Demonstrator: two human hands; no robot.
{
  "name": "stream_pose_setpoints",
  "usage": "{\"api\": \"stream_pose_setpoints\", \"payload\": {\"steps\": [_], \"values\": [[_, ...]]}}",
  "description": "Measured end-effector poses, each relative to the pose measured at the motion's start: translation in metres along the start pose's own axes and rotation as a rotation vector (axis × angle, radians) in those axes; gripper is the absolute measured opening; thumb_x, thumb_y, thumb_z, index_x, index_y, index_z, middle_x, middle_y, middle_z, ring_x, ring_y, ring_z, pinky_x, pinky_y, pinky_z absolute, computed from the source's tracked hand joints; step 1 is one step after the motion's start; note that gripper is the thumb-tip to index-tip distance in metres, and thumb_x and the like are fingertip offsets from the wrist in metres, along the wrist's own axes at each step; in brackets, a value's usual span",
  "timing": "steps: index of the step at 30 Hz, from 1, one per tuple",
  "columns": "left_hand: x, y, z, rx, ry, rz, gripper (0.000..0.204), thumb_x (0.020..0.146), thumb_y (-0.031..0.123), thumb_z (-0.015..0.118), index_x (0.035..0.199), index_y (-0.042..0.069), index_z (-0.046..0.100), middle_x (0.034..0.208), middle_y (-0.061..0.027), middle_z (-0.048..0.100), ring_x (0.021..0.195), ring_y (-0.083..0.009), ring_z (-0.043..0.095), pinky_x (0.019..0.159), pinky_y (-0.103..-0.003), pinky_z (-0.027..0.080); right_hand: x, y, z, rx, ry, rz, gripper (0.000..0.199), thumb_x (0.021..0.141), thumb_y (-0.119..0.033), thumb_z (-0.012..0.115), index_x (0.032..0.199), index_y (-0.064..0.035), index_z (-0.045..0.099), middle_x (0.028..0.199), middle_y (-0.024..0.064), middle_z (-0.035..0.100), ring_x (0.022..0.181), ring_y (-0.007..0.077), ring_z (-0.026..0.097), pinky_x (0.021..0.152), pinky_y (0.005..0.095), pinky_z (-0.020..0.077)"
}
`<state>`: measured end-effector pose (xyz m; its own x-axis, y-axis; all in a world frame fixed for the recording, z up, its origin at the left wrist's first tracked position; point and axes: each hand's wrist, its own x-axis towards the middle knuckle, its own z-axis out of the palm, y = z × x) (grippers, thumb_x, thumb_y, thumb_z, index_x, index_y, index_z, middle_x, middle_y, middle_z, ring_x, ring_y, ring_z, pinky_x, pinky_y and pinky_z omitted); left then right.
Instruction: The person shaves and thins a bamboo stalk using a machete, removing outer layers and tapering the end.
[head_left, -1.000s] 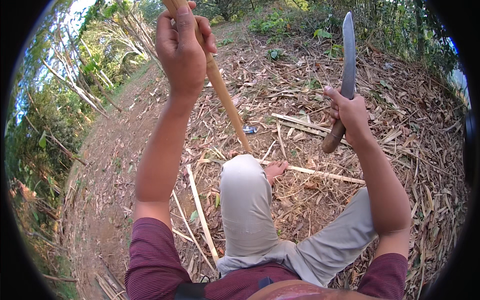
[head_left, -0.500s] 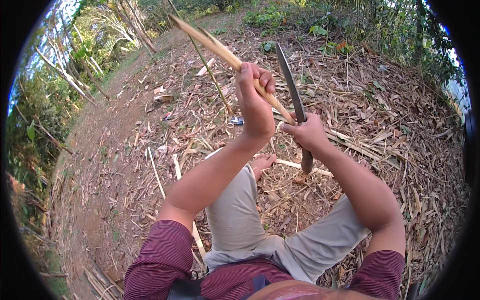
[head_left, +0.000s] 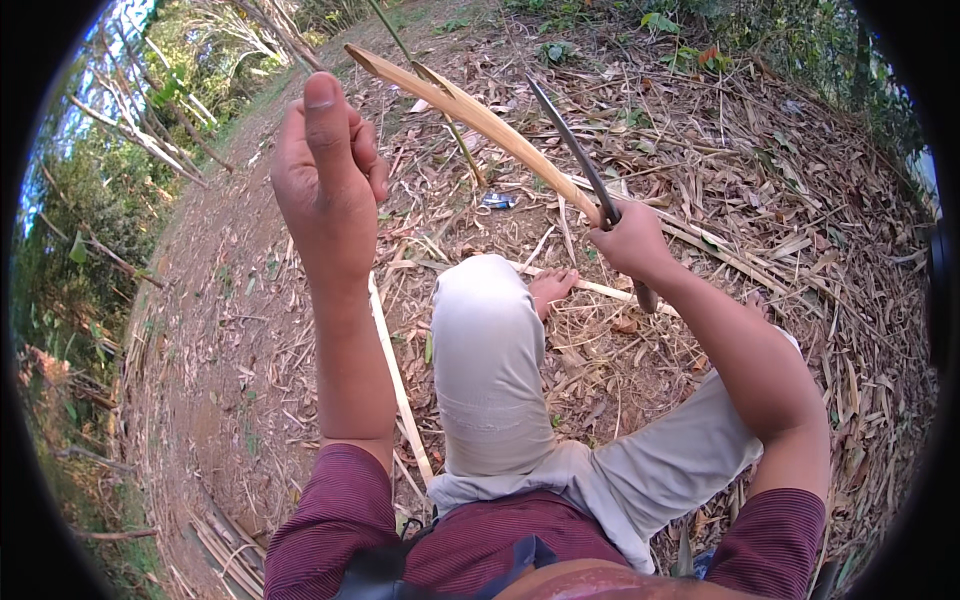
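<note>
Pale, dry bamboo strip [head_left: 480,120] slanting across the upper middle, above the bent knee [head_left: 485,330], upper end toward the top left, lower end meeting the right hand [head_left: 628,243]. Right hand up and to the right of the knee, fingers wrapped tight around the handle of a long knife [head_left: 580,160]; dark blade rising up-left from the fist, crossing just beside the strip; handle end sticking out below the fist. Cannot tell if the same fingers also pinch the strip. Left hand [head_left: 325,175] raised up and to the left of the knee, well apart from the strip, fingers loosely curled toward the palm, thumb straight up, holding nothing. Bare foot [head_left: 552,287] just to the right of the knee, on the ground. Long thin stick [head_left: 398,375] lying on the ground left of the knee. Small blue wrapper [head_left: 497,200] above the knee, among dry leaves and cut stems. Brown earth and litter all around the knee.
</note>
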<state>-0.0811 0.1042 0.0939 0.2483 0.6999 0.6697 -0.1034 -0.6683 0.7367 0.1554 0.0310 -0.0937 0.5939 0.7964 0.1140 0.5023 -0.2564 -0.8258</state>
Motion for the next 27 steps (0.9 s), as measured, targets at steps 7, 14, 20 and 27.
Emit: {"api": "stream_pose_setpoints", "payload": {"steps": [7,14,20,27], "values": [[-0.018,-0.002,-0.019,0.047,-0.075,0.103,0.05,0.103,0.044,0.05,0.068,0.008,0.048,0.055,0.0029,0.04,0.043,-0.0037,0.036,0.039,-0.02,0.027,-0.019,-0.002,0.013,-0.063,-0.064,-0.011,0.019,0.076,-0.013,0.073,0.088,0.0002,0.068,0.069,0.0114,0.065,0.061,0.0185,0.06,0.063,0.0345,0.0495],[-0.036,-0.002,-0.023,-0.042,-0.19,-0.099,0.047,0.105,0.034,0.048,0.067,0.007,0.047,0.052,0.0023,0.041,0.039,-0.0047,0.038,0.036,-0.021,0.028,-0.035,-0.01,0.0,-0.11,-0.113,0.006,0.026,0.077,-0.016,0.074,0.097,-0.0014,0.069,0.073,0.0122,0.067,0.065,0.0213,0.065,0.064,0.0353,0.0511],[-0.056,-0.01,-0.03,0.178,0.119,0.2,0.047,0.106,0.03,0.046,0.068,0.002,0.052,0.052,-0.0014,0.049,0.043,-0.0074,0.044,0.041,-0.025,0.033,-0.081,-0.03,-0.011,0.167,-0.121,-0.007,0.035,0.091,-0.019,0.071,0.122,-0.004,0.064,0.066,-0.0046,0.057,0.051,0.003,0.049,0.046,0.0233,0.0381],[-0.038,0.012,-0.024,0.276,0.441,0.714,0.043,0.105,0.022,0.041,0.067,0.003,0.051,0.054,-0.0056,0.055,0.043,-0.013,0.051,0.043,-0.028,0.04,-0.134,-0.033,-0.018,0.454,-0.025,0.036,0.029,0.092,-0.016,0.068,0.117,-0.0008,0.065,0.064,-0.0052,0.052,0.051,0.0027,0.043,0.047,0.0237,0.0322]]}}
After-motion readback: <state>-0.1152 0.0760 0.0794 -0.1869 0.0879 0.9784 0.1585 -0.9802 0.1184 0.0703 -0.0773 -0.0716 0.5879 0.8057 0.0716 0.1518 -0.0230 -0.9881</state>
